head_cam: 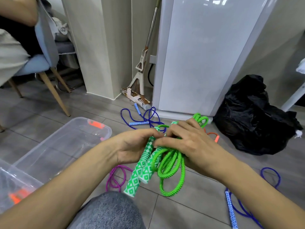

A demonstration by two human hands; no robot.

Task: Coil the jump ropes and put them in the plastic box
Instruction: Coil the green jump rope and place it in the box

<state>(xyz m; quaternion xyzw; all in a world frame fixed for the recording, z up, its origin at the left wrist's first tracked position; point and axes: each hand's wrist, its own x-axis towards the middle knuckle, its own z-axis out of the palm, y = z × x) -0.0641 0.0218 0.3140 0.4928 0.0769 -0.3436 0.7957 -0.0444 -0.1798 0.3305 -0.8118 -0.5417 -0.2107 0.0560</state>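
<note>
A bright green jump rope [170, 169] hangs bundled between both hands above the floor, its two green-and-white patterned handles [140, 172] pointing down. My left hand [132, 146] pinches the handles near their tops. My right hand [186, 142] wraps over the looped cord, with more green loops sticking out behind it. The clear plastic box [54, 146] with orange latches stands open on the floor to the left. A blue rope [142, 118] lies loose beyond the hands, another blue rope [239, 204] at lower right, a purple rope [115, 177] beneath my left hand, and an orange rope [214, 136] partly hidden behind my right hand.
A clear lid [14, 185] with an orange latch lies at lower left. A black rubbish bag [257, 116] sits at right beside a white cabinet [206, 55]. A mop [142, 71] leans in the corner. Another person sits on a blue chair [38, 63] at upper left. My knee [109, 212] is below.
</note>
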